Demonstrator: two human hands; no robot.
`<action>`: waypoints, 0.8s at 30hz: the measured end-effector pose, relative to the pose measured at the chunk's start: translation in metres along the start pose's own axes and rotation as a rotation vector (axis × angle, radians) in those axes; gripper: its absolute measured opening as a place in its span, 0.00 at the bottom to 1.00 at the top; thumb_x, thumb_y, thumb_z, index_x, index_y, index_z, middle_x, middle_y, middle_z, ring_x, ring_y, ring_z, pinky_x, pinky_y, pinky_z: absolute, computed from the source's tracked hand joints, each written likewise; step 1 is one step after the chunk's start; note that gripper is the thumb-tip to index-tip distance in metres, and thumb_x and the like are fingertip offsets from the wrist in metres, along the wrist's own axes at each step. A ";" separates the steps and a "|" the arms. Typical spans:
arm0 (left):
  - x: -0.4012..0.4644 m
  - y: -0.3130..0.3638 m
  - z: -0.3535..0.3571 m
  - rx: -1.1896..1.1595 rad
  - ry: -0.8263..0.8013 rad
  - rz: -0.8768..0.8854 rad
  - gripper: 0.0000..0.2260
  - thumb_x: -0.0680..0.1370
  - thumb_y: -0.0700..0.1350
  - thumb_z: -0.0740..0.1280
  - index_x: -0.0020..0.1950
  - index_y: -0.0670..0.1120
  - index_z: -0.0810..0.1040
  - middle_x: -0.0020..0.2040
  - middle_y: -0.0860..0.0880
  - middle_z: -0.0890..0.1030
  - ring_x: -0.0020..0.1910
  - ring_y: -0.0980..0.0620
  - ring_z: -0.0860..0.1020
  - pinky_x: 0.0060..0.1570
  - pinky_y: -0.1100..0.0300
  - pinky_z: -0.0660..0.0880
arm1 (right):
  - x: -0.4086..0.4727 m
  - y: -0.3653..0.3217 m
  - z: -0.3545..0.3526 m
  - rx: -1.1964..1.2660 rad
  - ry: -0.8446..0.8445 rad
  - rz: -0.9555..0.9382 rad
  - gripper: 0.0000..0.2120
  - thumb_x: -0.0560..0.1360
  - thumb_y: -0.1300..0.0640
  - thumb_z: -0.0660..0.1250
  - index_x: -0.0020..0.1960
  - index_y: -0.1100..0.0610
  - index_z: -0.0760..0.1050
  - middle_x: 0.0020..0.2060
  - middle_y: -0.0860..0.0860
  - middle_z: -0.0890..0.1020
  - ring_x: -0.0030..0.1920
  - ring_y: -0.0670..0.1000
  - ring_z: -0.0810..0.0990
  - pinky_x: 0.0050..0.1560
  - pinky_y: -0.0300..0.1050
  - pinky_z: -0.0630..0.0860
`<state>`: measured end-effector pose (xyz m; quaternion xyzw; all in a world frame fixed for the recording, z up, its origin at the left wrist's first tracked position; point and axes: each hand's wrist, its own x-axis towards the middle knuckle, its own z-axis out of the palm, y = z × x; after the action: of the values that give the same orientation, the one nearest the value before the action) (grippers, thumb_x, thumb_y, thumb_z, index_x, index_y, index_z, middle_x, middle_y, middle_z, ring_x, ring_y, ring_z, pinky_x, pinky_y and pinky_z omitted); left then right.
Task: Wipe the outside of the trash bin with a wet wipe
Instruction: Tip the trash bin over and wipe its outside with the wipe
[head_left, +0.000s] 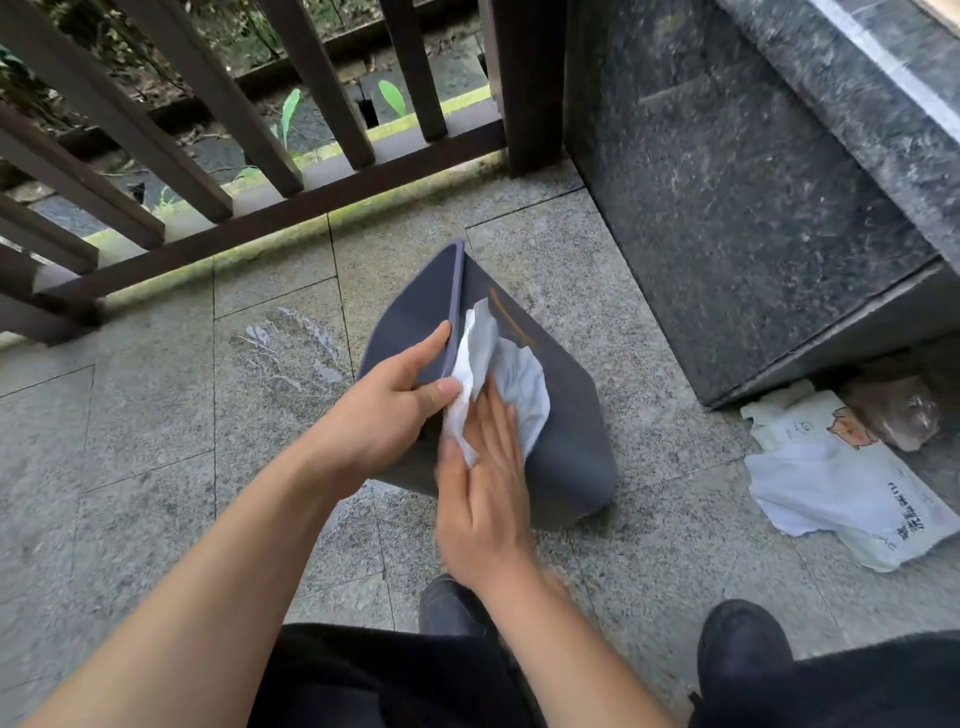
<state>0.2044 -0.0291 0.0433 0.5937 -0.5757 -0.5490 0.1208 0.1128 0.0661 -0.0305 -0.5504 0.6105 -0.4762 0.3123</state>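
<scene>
Wiping a tipped trash bin on a paved floor: points of likely failure.

The grey trash bin (566, 415) lies tilted on the stone floor (156, 441) beside a dark stone block (727, 208), with a white bag (831, 483) near it. The left hand (384, 410) grips the bin's edge, thumb and fingers curled round it; the right hand (483, 493) presses the white wet wipe (498, 374) flat against the upturned side, fingers straight. The wipe is crumpled and only partly under the palm, so it may bunch or slip free, leaving streaks. Should the left hand's grip loosen, the bin would probably roll or slide on the floor. The faces resting downward appear unreached and could be missed unless the bin is turned.
</scene>
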 end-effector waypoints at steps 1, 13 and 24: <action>0.000 -0.002 -0.001 0.011 0.012 0.000 0.24 0.80 0.48 0.67 0.73 0.66 0.66 0.55 0.67 0.81 0.56 0.62 0.79 0.64 0.52 0.72 | -0.005 0.009 0.000 -0.028 0.004 0.010 0.25 0.85 0.50 0.47 0.81 0.47 0.47 0.80 0.46 0.54 0.81 0.46 0.50 0.79 0.60 0.53; -0.002 -0.007 0.001 0.070 0.019 -0.001 0.26 0.77 0.53 0.65 0.71 0.72 0.63 0.66 0.61 0.76 0.64 0.57 0.74 0.67 0.51 0.69 | -0.026 0.062 -0.035 0.019 0.065 0.590 0.25 0.86 0.49 0.47 0.79 0.58 0.58 0.79 0.56 0.62 0.79 0.55 0.59 0.77 0.56 0.61; 0.014 -0.022 0.016 0.289 0.136 0.076 0.25 0.85 0.53 0.55 0.81 0.60 0.49 0.73 0.57 0.65 0.70 0.58 0.64 0.59 0.65 0.58 | -0.005 0.039 -0.010 0.015 -0.156 0.164 0.24 0.85 0.52 0.49 0.80 0.55 0.57 0.80 0.51 0.61 0.80 0.46 0.54 0.79 0.54 0.55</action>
<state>0.2007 -0.0259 0.0130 0.6184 -0.6613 -0.4142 0.0937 0.0904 0.0715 -0.0637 -0.5318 0.6235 -0.4094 0.4010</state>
